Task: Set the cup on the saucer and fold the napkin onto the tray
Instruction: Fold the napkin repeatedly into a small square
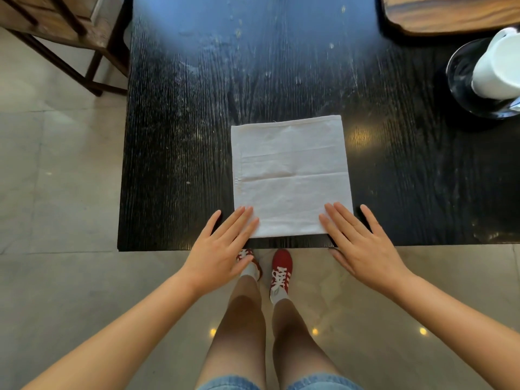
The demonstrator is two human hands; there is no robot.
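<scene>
A white cloth napkin (291, 175) lies flat as a square near the front edge of the black table (180, 136), with crease lines across it. My left hand (222, 249) rests flat with its fingertips on the napkin's near left corner. My right hand (363, 243) lies flat with its fingertips on the near right corner. Both hands have fingers spread and hold nothing. At the right edge of the view a white cup (498, 68) stands on a dark glass saucer (461, 80). A wooden tray (450, 12) sits at the far right corner, partly cut off.
A wooden chair (64, 32) stands on the tiled floor to the left of the table. My legs and red shoes (281, 270) are below the table's front edge.
</scene>
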